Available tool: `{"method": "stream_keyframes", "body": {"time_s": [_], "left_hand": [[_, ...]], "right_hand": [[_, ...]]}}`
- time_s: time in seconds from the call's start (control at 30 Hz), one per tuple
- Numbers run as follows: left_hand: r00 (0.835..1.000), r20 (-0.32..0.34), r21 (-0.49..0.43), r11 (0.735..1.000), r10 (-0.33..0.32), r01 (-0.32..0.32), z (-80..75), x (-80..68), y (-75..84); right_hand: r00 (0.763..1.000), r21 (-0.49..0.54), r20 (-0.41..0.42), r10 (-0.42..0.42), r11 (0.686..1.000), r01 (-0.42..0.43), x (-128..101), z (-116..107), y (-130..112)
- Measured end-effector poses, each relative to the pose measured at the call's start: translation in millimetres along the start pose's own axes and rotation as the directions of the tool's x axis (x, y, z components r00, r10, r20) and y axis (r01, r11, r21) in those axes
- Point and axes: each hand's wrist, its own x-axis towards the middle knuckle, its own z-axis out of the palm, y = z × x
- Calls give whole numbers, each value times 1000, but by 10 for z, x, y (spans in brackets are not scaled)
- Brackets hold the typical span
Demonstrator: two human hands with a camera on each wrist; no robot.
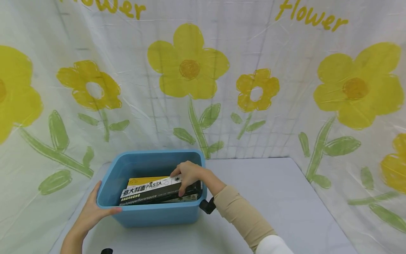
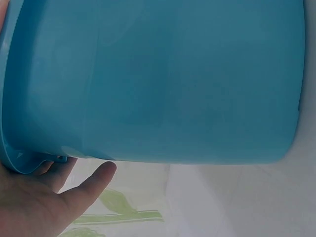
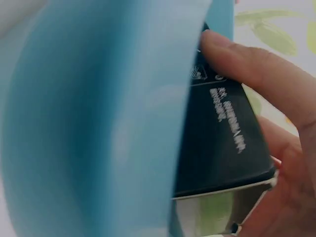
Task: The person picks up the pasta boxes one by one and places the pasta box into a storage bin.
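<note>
A blue plastic bin (image 1: 155,216) stands on the table with several boxes inside. My left hand (image 1: 92,211) spans its near left corner, thumb along the front rim and fingers spread against the left side. In the left wrist view, straight fingers (image 2: 91,190) lie against the outside of the bin below its rim. My right hand (image 1: 189,175) reaches into the bin and grips the right end of a black-and-white pasta box (image 1: 149,192), thumb on the near face and fingers over the far side. The pasta box (image 3: 222,133) lies tilted on the other boxes.
Behind the pasta box sits a yellow box (image 1: 142,181). Another dark box (image 1: 193,188) shows at the bin's right end. The white table (image 1: 269,204) extends to the right. A white curtain with yellow flowers (image 1: 190,67) hangs behind the bin.
</note>
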Motion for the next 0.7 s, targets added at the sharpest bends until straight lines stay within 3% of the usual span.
{"method": "stream_keyframes", "body": {"time_s": [0.7], "left_hand": [[1000,-14,-21,1000,21,-21,19,-20,-37]], "right_hand": [[995,-171,17,103,980,-99,91,188,-136]]}}
